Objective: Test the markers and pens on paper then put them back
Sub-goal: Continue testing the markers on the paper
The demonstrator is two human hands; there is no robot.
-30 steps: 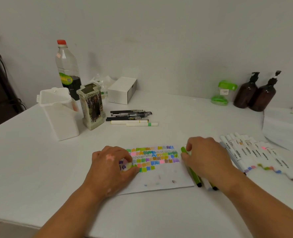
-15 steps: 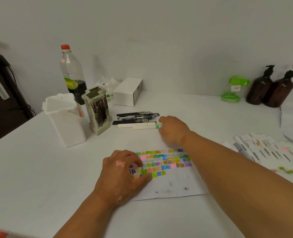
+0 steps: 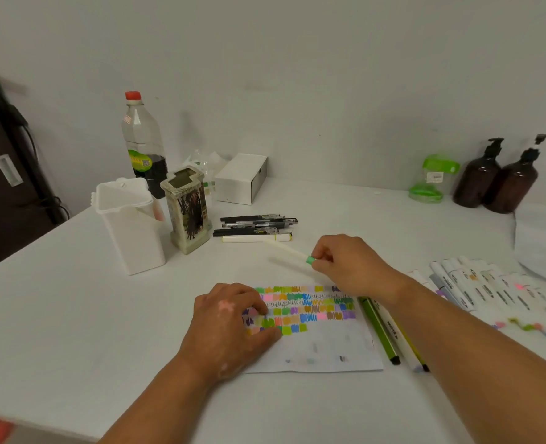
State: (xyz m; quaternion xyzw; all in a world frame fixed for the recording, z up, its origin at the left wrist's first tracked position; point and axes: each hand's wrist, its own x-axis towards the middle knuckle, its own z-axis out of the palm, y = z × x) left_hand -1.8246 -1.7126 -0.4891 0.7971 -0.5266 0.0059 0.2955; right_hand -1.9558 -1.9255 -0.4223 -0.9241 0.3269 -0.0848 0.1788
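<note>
One marker (image 3: 289, 251) in right hand (image 3: 351, 267); left hand (image 3: 230, 325) pins paper (image 3: 329, 344) edge.

Single view: head cam, wide-angle, worn by person, faces fwd & down across white flat table (image 3: 73, 315) from its near edge. Close over left hand (image 3: 233, 322) & right hand (image 3: 351, 267); far edge meets pale wall (image 3: 297, 75).

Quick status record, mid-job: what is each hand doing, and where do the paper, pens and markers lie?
Left hand: rests on the white paper sheet of colour swatches
Right hand: pinches a cream marker with green cap, at the cap end
Black pens: lie beside the mottled ceramic pen holder
White markers: row right of the sheet
</note>
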